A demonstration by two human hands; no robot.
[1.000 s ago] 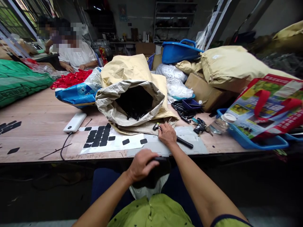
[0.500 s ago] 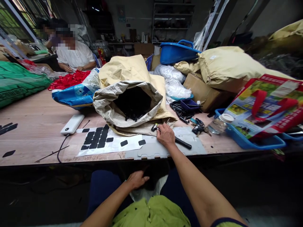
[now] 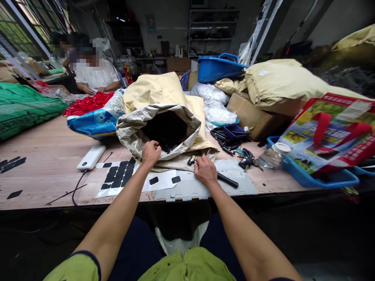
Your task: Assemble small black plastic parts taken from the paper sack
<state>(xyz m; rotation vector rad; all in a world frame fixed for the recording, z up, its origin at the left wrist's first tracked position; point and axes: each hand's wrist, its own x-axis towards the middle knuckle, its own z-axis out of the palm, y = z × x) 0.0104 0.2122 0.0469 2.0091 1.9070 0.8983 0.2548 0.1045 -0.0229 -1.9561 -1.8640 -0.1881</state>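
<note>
Both arms (image 3: 121, 212) stretch forward over the edge of the table (image 3: 55, 150), with the backs of the hands upward. The right hand (image 3: 206, 171) lies low above a grey sheet (image 3: 178, 192), its fingers bent and closed around the hammer (image 3: 229, 180), whose black handle comes out beside the wrist. Slightly farther, the left hand (image 3: 150, 153) is at the front lip of the open sack (image 3: 129, 130), fingers curled; whether they hold something, one cannot tell. Dark pieces (image 3: 169, 147) lie inside this sack.
</note>
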